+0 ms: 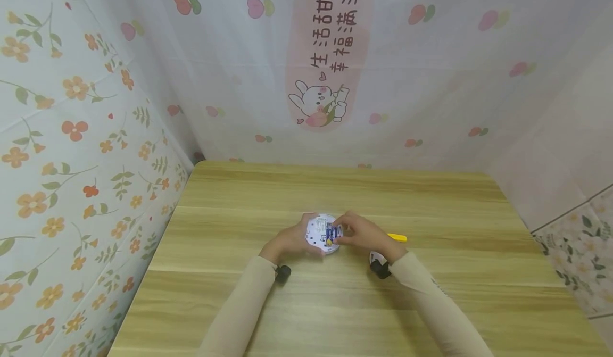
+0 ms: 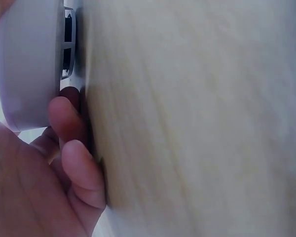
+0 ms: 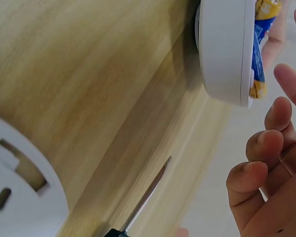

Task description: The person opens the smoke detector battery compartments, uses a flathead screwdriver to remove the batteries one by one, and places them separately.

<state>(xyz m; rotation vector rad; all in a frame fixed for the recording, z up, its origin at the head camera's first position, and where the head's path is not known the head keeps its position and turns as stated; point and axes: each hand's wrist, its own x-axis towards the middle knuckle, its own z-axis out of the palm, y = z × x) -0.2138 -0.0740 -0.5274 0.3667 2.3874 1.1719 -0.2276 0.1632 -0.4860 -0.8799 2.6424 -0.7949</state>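
Item one, a single round white plastic device (image 1: 322, 233), lying flat on the wooden table (image 1: 335, 304) near its middle, open face up; I count at least one blue and yellow battery (image 1: 330, 233) seated in it, and whether a second lies beside it I cannot tell from the head view. In the right wrist view the device (image 3: 222, 49) shows as a smooth, thick disc seen edge-on, the battery (image 3: 259, 54) standing proud of its rim. Item two, my left hand (image 1: 286, 241), at 9 o'clock of the device, cupping its rim; the left wrist view shows the fingers (image 2: 69, 123) curled against the white casing (image 2: 27, 64) and resting on the tabletop. Item three, my right hand (image 1: 365, 234), at 3 o'clock of the device, fingertips pinching the battery; in the right wrist view the other fingers (image 3: 261, 168) curl loosely, and the pinching tips are cut off at the frame edge. Item four, one screwdriver with a yellow handle (image 1: 397, 237), lying on the table just behind the right hand, mostly hidden by it; its thin metal shaft (image 3: 148, 195) shows in the right wrist view. Item five, one separate white round cover (image 3: 19, 192) with slots, flat on the table near the right wrist, cut off by the frame. Table surface is pale wood grain, smooth; both wrist views are blurred.
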